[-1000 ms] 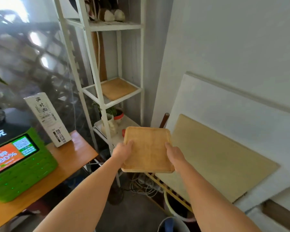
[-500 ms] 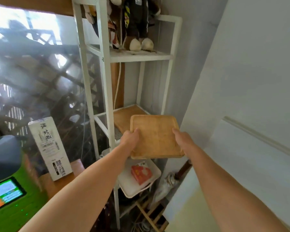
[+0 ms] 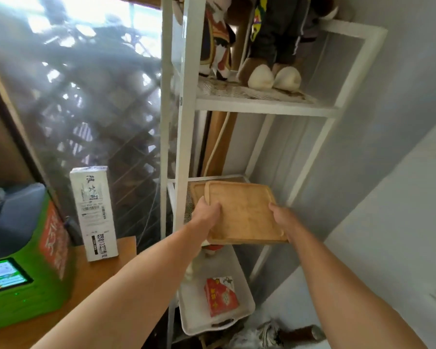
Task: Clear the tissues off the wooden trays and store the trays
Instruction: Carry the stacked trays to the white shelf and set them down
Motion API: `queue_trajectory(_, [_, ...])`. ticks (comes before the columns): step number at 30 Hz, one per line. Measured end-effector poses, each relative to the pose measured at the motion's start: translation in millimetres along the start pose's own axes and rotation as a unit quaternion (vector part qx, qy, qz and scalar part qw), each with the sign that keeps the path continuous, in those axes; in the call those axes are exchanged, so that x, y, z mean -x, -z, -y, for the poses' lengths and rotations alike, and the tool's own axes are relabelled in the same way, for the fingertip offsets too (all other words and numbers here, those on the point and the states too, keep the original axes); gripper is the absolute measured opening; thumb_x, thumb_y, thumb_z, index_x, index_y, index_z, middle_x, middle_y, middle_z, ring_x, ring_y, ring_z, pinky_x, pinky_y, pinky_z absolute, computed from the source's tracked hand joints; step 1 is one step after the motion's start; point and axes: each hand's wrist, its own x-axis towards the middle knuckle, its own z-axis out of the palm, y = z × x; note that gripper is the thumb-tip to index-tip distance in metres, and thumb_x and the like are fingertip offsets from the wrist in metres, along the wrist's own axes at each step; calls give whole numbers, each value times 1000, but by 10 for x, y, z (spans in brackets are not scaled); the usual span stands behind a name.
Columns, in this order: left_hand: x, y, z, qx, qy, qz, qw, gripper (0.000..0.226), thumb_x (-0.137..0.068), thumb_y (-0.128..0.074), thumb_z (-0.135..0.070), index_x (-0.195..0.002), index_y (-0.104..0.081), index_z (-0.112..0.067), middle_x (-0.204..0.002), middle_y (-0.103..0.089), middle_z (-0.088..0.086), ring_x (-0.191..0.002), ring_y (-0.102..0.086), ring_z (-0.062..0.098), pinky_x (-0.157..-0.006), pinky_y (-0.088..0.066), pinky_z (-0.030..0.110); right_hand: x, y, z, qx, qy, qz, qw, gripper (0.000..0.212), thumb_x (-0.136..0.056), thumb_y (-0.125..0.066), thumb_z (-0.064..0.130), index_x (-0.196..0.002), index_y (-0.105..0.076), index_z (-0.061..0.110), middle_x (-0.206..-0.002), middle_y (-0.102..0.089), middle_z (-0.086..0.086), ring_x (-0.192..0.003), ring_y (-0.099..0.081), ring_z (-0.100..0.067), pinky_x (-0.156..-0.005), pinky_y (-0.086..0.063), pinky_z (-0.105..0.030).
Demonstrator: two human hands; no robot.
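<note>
Both hands hold one square wooden tray [image 3: 244,212] level at the front of the middle shelf of a white metal rack [image 3: 184,102]. My left hand [image 3: 207,210] grips the tray's left edge and my right hand [image 3: 281,217] grips its right edge. The tray carries no tissue. A second wooden tray [image 3: 196,191] lies flat on that shelf, mostly hidden under the held one, with only its left strip showing.
Plush toys [image 3: 275,46] stand on the shelf above. A white plastic tray [image 3: 244,298] with a red packet [image 3: 220,295] sits on the shelf below. At left, a wooden table [image 3: 103,270] carries a white carton [image 3: 93,212] and a green machine [image 3: 23,273]. The wall is close on the right.
My hands have raised the tray and carried it forward to the middle shelf, over the tray lying there. The view has tilted up and closed in on the rack.
</note>
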Motion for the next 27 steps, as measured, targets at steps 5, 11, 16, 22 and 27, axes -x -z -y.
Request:
queue_trajectory(5, [-204, -52, -48, 20, 24, -52, 998, 42, -99, -48, -34, -139, -43, -21, -120, -57, 6, -110, -57, 29, -101, -47, 50, -413, -93, 140, 8, 5, 62, 998, 63, -97, -46, 51, -139, -52, 5, -135, -59, -15, -120, -57, -32, -102, -44, -40])
queue_trajectory(11, [-349, -105, -86, 22, 33, -98, 994, 45, -99, -50, -30, -141, -41, -16, -128, -58, 12, -115, -57, 33, -103, -45, 51, -771, -225, 273, 19, 13, 97, 995, 54, -100, -44, 47, -135, -54, 7, -129, -61, -16, -115, -58, -32, -100, -45, -42])
queue_trajectory(16, [-418, -101, -91, 26, 26, -115, 993, 45, -99, -50, -31, -142, -41, -17, -129, -57, 11, -116, -57, 32, -103, -46, 51, -894, -321, 311, -13, 17, 147, 989, 49, -102, -42, 41, -137, -52, 9, -126, -62, -15, -114, -59, -33, -102, -46, -48])
queue_trajectory(22, [-475, -74, -91, 38, 44, -112, 992, 47, -98, -52, -34, -141, -43, -15, -129, -58, 13, -115, -58, 34, -101, -48, 52, -954, -324, 393, 49, 35, 155, 986, 58, -101, -41, 46, -146, -43, 10, -142, -51, -16, -128, -50, -34, -111, -37, -51])
queue_trajectory(27, [-498, -60, -143, 21, 75, -118, 990, 50, -99, -50, -38, -142, -40, -14, -131, -56, 14, -116, -57, 35, -101, -48, 51, -989, -350, 468, 70, 21, 153, 986, 61, -102, -39, 45, -150, -36, 7, -150, -44, -16, -134, -44, -34, -112, -35, -47])
